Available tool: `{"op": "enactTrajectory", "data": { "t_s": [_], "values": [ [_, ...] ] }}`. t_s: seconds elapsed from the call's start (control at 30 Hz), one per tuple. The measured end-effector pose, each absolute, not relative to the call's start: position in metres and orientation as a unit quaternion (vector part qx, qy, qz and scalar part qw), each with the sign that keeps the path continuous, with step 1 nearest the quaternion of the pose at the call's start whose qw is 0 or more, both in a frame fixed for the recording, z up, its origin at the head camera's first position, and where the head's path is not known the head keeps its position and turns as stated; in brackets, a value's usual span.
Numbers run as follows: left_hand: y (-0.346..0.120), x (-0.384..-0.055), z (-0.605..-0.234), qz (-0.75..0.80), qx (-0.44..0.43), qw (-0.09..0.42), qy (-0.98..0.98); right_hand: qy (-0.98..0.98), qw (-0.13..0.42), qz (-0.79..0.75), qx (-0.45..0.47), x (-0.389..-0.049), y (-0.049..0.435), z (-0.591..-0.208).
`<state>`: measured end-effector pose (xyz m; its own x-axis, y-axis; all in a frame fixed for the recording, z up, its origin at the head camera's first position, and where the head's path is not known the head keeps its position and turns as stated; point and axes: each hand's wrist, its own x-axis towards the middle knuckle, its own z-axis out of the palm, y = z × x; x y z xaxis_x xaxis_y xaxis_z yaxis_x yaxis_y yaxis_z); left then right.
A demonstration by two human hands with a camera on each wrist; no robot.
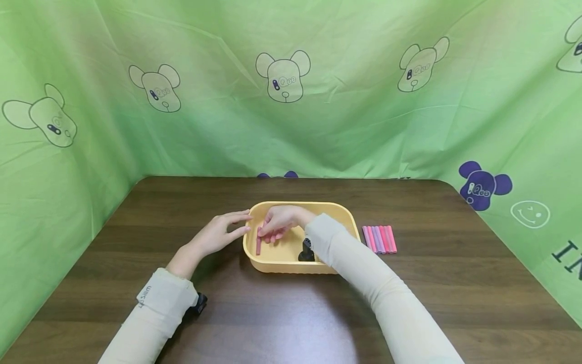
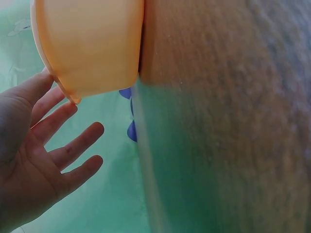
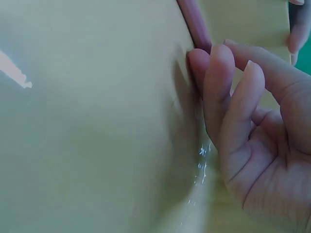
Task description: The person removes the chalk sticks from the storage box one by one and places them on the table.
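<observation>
A yellow plastic tub (image 1: 291,268) stands on the table. At its left end my left hand (image 1: 218,235) touches the rim, fingers spread and fairly straight; in the left wrist view the left hand (image 2: 43,155) has its thumb and index finger at the tub's edge (image 2: 87,48). Inside the tub, my right hand (image 1: 284,218) pinches the far end of a dark pink stick (image 1: 258,245) close to the left wall. In the right wrist view the thumb and fingertips of the right hand (image 3: 257,126) meet at the end of the pink stick (image 3: 194,22).
Several pink and purple sticks (image 1: 379,239) lie side by side in a row right of the tub. A black wrist camera (image 1: 306,251) shows below my right wrist, another (image 1: 197,305) beside the left sleeve. A green printed curtain (image 1: 291,126) surrounds the brown wooden table (image 1: 204,197).
</observation>
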<state>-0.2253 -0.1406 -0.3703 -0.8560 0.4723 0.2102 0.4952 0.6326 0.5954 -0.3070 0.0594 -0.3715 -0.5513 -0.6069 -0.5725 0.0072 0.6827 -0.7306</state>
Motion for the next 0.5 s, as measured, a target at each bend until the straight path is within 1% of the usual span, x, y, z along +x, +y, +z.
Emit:
{"op": "enactTrajectory", "data": {
  "t_s": [0.37, 0.5],
  "values": [
    [-0.141, -0.226, -0.372, -0.330, -0.269, 0.019, -0.904, 0.839, 0.391, -0.340, -0.167, -0.299, 0.050, -0.370],
    [-0.141, -0.227, -0.372, -0.334, -0.267, 0.017, -0.904, 0.845, 0.384, -0.339, -0.153, -0.298, 0.047, -0.370]
  ]
}}
